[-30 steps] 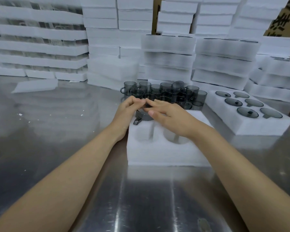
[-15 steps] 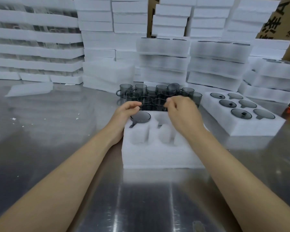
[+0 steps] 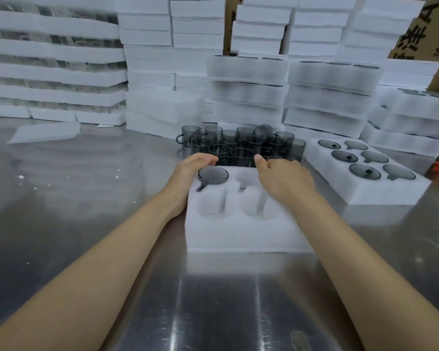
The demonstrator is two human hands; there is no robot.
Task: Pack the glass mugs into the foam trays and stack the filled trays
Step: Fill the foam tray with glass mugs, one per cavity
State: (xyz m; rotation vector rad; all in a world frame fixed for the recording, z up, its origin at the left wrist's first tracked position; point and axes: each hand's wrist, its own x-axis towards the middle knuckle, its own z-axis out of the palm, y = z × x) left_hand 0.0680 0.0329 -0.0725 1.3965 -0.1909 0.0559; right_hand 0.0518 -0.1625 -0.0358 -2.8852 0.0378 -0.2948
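Tray in hand: a white foam tray with round pockets (image 3: 243, 224) is lying on the brushed steel surface (image 3: 86, 198), just in front of the person.
Packed so far: one smoky grey glass mug (image 3: 213, 175) is sitting in the far-left pocket, handle pointing to the near side. Three more pockets are showing empty, and those under the right forearm are hidden.
Stock waiting: a cluster of loose grey glass mugs (image 3: 238, 145) is standing just beyond the tray's far edge.
Finished work: a second white foam tray (image 3: 365, 196), holding six mugs, is lying unstacked to the right. Filled trays (image 3: 246, 92) are standing in piles behind.
Left hand (image 3: 190, 173): is curling round the tray's far-left corner beside the seated mug — I cannot tell whether the grip is firm.
Right hand (image 3: 284, 178): is reaching with curled fingers into the loose mugs, and I cannot tell whether the grip has taken one.
Progress: this tray is only beginning — filling and stacking are remaining.
Change: a second ago both hands were meeting over the far-left pocket. The right hand has since gone to the cluster.
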